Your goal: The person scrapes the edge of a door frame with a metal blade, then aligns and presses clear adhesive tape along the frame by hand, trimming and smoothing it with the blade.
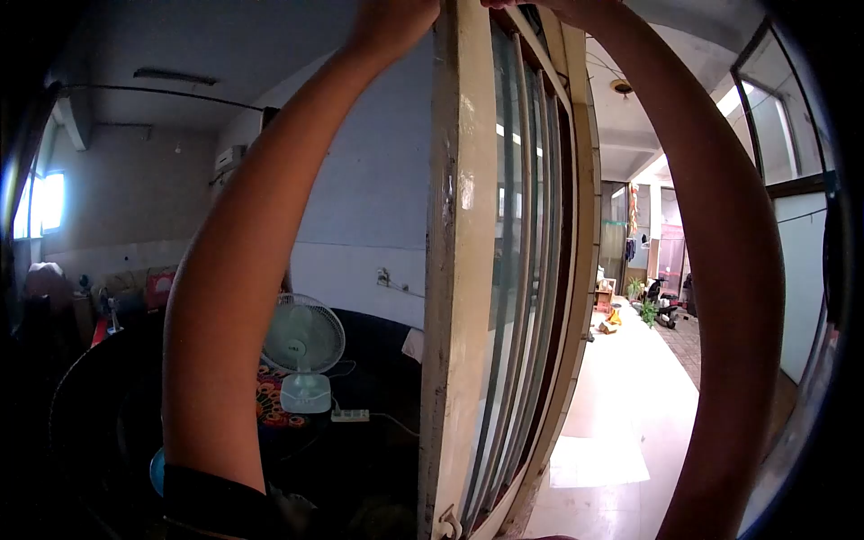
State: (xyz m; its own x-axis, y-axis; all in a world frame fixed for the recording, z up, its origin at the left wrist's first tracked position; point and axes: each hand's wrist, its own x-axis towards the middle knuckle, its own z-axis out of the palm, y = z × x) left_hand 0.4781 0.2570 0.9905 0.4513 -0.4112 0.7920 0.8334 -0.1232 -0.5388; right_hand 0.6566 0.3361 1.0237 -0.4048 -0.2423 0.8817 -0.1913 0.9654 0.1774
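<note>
Both my arms reach up to the top of the view. My left hand [400,20] is at the left side of a cream, worn window frame [459,198], its fingers cut off by the upper edge. My right hand [558,7] is by the top of the same frame on the other side, with only a sliver of it and a fingertip showing. What either hand grips is out of view. Behind the frame stand glass panes and upright bars [531,198]. A small metal hook [449,522] sits low on the frame.
Left of the frame is a dim room with a pale green fan [306,346], a power strip [350,415] and a dark round surface [378,342]. On the right, a bright pale ledge [621,387] bears a paper sheet [598,462]; plants [646,312] stand farther off.
</note>
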